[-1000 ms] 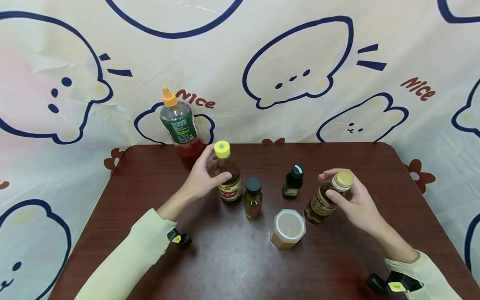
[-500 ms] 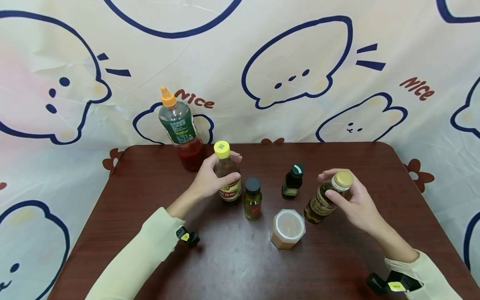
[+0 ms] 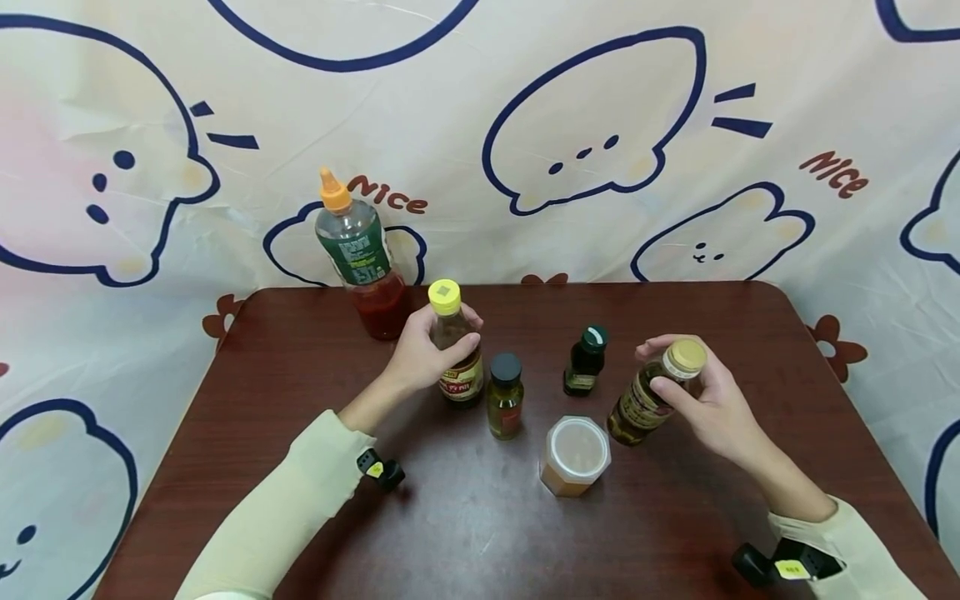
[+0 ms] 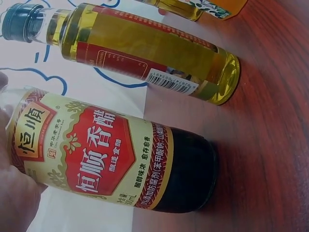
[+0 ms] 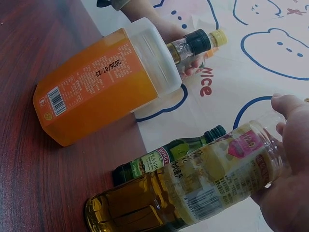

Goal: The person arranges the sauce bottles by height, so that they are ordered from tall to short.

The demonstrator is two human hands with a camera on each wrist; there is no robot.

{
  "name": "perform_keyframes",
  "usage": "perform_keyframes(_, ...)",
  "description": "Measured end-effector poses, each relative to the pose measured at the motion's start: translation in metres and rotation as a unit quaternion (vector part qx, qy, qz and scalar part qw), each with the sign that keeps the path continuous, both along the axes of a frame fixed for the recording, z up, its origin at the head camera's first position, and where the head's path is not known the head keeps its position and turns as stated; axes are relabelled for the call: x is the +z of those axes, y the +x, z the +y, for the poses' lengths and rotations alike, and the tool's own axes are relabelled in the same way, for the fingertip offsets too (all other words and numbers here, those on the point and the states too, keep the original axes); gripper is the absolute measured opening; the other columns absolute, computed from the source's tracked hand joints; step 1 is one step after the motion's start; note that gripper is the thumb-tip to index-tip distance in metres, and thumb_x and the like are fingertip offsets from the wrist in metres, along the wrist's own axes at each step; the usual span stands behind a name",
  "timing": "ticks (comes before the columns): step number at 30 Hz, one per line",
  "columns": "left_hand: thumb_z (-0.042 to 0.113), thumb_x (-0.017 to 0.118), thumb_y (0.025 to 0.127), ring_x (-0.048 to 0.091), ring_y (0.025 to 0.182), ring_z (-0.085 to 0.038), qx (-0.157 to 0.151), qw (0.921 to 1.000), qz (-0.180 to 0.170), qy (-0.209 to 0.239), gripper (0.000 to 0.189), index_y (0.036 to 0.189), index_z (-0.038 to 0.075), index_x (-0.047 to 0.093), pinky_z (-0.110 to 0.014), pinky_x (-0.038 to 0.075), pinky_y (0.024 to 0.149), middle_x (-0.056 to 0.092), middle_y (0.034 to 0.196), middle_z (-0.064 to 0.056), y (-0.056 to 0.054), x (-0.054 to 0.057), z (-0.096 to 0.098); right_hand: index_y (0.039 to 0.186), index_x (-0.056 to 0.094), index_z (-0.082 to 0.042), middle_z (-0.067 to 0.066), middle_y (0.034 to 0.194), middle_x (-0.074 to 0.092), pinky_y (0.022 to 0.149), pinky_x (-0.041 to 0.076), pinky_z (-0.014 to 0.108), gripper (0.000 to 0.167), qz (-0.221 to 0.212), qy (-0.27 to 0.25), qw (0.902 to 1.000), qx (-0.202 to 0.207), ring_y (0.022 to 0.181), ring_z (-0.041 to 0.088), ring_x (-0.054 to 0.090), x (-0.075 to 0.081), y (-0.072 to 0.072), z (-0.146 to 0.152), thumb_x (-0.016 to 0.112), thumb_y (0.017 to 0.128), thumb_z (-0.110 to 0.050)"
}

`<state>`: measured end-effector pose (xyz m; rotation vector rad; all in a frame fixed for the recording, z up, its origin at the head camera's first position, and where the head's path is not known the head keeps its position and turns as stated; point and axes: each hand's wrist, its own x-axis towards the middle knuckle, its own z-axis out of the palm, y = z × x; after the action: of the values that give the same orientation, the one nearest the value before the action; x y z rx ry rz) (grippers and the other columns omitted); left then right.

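My left hand (image 3: 423, 354) grips a dark vinegar bottle (image 3: 461, 382) with a yellow cap, its thumb across the front and its fingers round the back. In the left wrist view the bottle's red and cream label (image 4: 101, 150) faces the camera. On the right, my right hand (image 3: 718, 412) holds a glass bottle of amber liquid (image 3: 642, 407) by its upper part, thumb on the near side. That bottle has a pale yellow cap, and it appears tilted. Both bottle bases look to be at the tabletop.
A dark-capped oil bottle (image 3: 506, 398) stands just right of the vinegar. Between the hands are a small green olive oil bottle (image 3: 584, 363) and a white-lidded jar of orange contents (image 3: 576, 458). A tall orange-nozzled squeeze bottle (image 3: 363, 258) stands at the table's (image 3: 465, 533) back left.
My left hand has moved slightly right, and its fingers have come round behind the vinegar bottle to grip it. The right hand and its bottle have stayed in place.
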<state>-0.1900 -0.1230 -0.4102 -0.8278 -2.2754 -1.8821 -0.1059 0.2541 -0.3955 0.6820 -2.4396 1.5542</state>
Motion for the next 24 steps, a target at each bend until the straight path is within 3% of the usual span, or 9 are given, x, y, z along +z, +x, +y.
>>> perform_keyframes(3,0.001,0.070,0.090,0.067,0.097,-0.020,0.003,1.0000,0.003,-0.002,0.019,0.108,-0.002,0.064,-0.034,0.056,0.091,0.068,0.107,-0.015,-0.002,0.001,0.000,0.134,0.052,0.003,0.000,0.126,0.062,0.089,0.046,0.017,0.043,0.001,0.001,1.0000,0.001,0.117,0.008,0.059,0.000,-0.001,0.000,0.060,0.093,0.014)
perform_keyframes(12,0.001,0.070,0.092,0.067,0.096,-0.019,0.011,0.9999,0.009,-0.004,0.017,0.107,-0.002,0.064,-0.033,0.056,0.090,0.068,0.105,-0.015,-0.008,0.007,0.003,0.134,0.052,0.003,-0.001,0.126,0.062,0.085,0.048,0.018,0.043,-0.005,-0.002,1.0000,0.002,0.117,0.008,0.059,0.000,0.000,0.001,0.059,0.093,0.014)
perform_keyframes(24,0.005,0.070,0.094,0.067,0.099,-0.021,0.043,0.9987,0.024,-0.007,0.018,0.109,-0.003,0.065,-0.036,0.055,0.092,0.069,0.107,-0.015,-0.032,0.020,0.012,0.134,0.052,0.003,-0.001,0.126,0.062,0.084,0.048,0.018,0.043,-0.005,-0.002,1.0000,0.004,0.117,0.009,0.059,0.001,-0.001,0.000,0.059,0.093,0.014)
